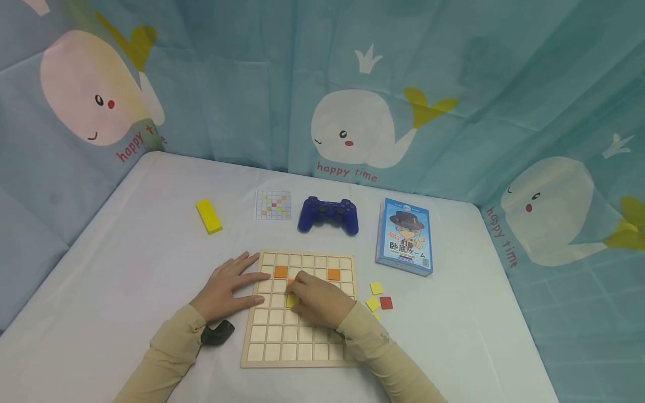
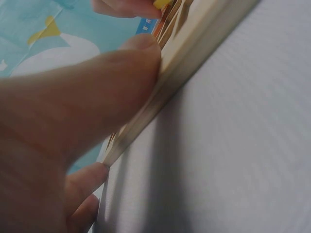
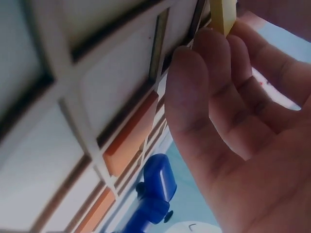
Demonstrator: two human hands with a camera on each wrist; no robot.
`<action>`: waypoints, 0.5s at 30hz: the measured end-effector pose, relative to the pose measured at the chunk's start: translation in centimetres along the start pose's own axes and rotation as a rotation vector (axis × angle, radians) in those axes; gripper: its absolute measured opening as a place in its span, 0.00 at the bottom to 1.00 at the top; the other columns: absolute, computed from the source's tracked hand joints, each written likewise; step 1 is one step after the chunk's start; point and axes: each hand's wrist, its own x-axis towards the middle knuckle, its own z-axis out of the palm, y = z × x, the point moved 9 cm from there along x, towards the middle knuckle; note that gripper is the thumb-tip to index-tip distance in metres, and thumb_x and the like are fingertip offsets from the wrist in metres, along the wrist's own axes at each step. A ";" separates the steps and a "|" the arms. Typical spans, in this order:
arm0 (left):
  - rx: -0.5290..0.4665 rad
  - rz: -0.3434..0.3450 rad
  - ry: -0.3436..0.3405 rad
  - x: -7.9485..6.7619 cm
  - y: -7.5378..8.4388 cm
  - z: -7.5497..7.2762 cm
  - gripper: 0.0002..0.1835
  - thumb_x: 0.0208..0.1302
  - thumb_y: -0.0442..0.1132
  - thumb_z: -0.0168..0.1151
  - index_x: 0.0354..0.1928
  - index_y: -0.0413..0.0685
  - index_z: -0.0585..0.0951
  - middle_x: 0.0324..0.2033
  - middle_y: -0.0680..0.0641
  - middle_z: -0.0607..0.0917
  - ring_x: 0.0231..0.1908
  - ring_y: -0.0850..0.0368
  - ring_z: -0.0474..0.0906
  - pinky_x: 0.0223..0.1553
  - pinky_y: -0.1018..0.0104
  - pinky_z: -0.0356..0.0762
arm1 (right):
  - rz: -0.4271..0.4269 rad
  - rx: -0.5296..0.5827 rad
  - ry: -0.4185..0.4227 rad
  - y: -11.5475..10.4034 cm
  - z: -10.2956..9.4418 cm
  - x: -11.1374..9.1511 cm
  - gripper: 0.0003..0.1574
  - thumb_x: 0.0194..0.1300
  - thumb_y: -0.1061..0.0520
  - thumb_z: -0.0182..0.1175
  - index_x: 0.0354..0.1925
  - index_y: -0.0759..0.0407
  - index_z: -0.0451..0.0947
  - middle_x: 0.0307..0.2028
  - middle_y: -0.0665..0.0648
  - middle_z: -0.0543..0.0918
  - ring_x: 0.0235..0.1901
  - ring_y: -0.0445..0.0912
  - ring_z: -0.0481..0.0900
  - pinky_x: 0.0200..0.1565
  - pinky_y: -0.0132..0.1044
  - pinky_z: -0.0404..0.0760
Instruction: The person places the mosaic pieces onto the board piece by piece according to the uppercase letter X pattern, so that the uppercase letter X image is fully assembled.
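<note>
A light wooden grid board (image 1: 262, 367) lies on the table. My right hand (image 1: 322, 302) is over its middle and pinches a yellow square tile (image 1: 291, 301) between thumb and fingers; that tile (image 3: 222, 17) also shows at the top of the right wrist view. Orange tiles (image 1: 280, 272) sit in cells of the upper rows, one partly behind the right fingers. My left hand (image 1: 229, 289) rests against the board's left edge with fingers spread; its thumb (image 2: 121, 82) touches the rim in the left wrist view. The right forearm hides the board's lower right.
Right of the board lie loose yellow tiles (image 1: 376, 288) and a red tile (image 1: 386, 303). Behind it are a pattern card (image 1: 274, 205), a blue game controller (image 1: 328, 216) and a blue game box (image 1: 405, 237). A yellow block (image 1: 209, 216) lies at the back left.
</note>
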 end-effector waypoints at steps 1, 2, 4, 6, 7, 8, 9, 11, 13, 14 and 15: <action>0.000 0.002 0.000 0.0 0.0 0.0 0.26 0.56 0.61 0.64 0.57 0.65 0.80 0.70 0.45 0.64 0.72 0.41 0.51 0.70 0.42 0.48 | -0.006 -0.004 0.001 0.0 0.0 0.0 0.19 0.62 0.53 0.65 0.52 0.54 0.78 0.39 0.47 0.75 0.30 0.32 0.69 0.34 0.17 0.73; 0.000 0.000 -0.001 0.0 0.0 0.0 0.26 0.56 0.61 0.64 0.57 0.65 0.80 0.70 0.45 0.64 0.72 0.41 0.51 0.70 0.42 0.48 | -0.012 -0.008 -0.002 0.0 0.0 0.0 0.19 0.62 0.52 0.65 0.52 0.53 0.77 0.39 0.46 0.75 0.31 0.32 0.69 0.34 0.17 0.73; 0.001 -0.002 -0.004 0.0 0.0 0.0 0.26 0.56 0.61 0.64 0.57 0.65 0.80 0.70 0.45 0.64 0.72 0.41 0.51 0.70 0.42 0.47 | -0.017 -0.014 -0.008 0.0 0.1 -0.1 0.20 0.62 0.52 0.65 0.52 0.53 0.77 0.39 0.46 0.75 0.31 0.32 0.69 0.35 0.17 0.73; 0.002 -0.007 -0.012 0.1 0.0 0.1 0.26 0.56 0.62 0.64 0.57 0.65 0.80 0.71 0.45 0.64 0.72 0.41 0.51 0.70 0.42 0.47 | -0.016 -0.013 -0.013 0.0 0.0 -0.1 0.20 0.62 0.52 0.65 0.52 0.52 0.76 0.39 0.45 0.75 0.32 0.32 0.70 0.35 0.18 0.74; 0.002 -0.009 -0.013 0.1 0.0 0.1 0.26 0.57 0.62 0.64 0.57 0.65 0.80 0.71 0.45 0.63 0.72 0.41 0.51 0.70 0.42 0.47 | -0.015 -0.012 -0.014 0.1 -0.1 -0.2 0.20 0.62 0.52 0.65 0.52 0.51 0.76 0.40 0.45 0.75 0.32 0.31 0.70 0.35 0.18 0.74; 0.002 -0.011 -0.014 0.1 -0.1 0.1 0.26 0.56 0.62 0.64 0.57 0.65 0.80 0.71 0.45 0.63 0.72 0.41 0.51 0.70 0.41 0.47 | -0.015 -0.013 -0.013 0.0 -0.1 -0.2 0.19 0.63 0.52 0.65 0.52 0.51 0.75 0.40 0.45 0.75 0.32 0.31 0.70 0.35 0.18 0.74; 0.002 -0.011 -0.014 0.1 -0.1 0.1 0.26 0.56 0.61 0.64 0.57 0.65 0.80 0.71 0.45 0.63 0.72 0.41 0.51 0.70 0.41 0.47 | -0.016 -0.013 -0.011 0.0 -0.2 -0.2 0.19 0.63 0.53 0.64 0.52 0.51 0.75 0.40 0.45 0.75 0.32 0.31 0.70 0.35 0.18 0.74; 0.001 -0.011 -0.015 0.1 -0.1 0.1 0.26 0.56 0.61 0.64 0.57 0.65 0.80 0.71 0.45 0.63 0.72 0.41 0.50 0.70 0.41 0.47 | -0.022 -0.012 -0.007 0.0 -0.3 -0.1 0.18 0.63 0.54 0.63 0.51 0.51 0.75 0.40 0.45 0.76 0.32 0.32 0.71 0.35 0.18 0.74; -0.001 -0.010 -0.013 0.1 -0.1 0.1 0.26 0.56 0.61 0.65 0.57 0.65 0.80 0.71 0.45 0.63 0.72 0.41 0.51 0.70 0.41 0.47 | -0.026 -0.017 -0.007 0.0 -0.3 -0.2 0.18 0.62 0.55 0.63 0.51 0.51 0.75 0.40 0.46 0.76 0.33 0.32 0.71 0.35 0.18 0.74; 0.000 -0.010 -0.012 0.1 -0.1 0.1 0.26 0.56 0.61 0.65 0.57 0.65 0.80 0.71 0.45 0.63 0.72 0.41 0.51 0.70 0.42 0.47 | -0.018 -0.015 -0.008 0.1 -0.4 -0.2 0.18 0.62 0.55 0.62 0.51 0.51 0.75 0.41 0.46 0.76 0.33 0.32 0.71 0.35 0.18 0.75; 0.002 -0.010 -0.011 0.1 -0.1 0.1 0.26 0.56 0.61 0.65 0.57 0.65 0.80 0.71 0.45 0.63 0.72 0.41 0.51 0.70 0.42 0.47 | -0.005 -0.011 -0.011 0.3 -0.4 -0.3 0.19 0.62 0.55 0.62 0.52 0.51 0.75 0.42 0.46 0.76 0.33 0.32 0.71 0.35 0.18 0.75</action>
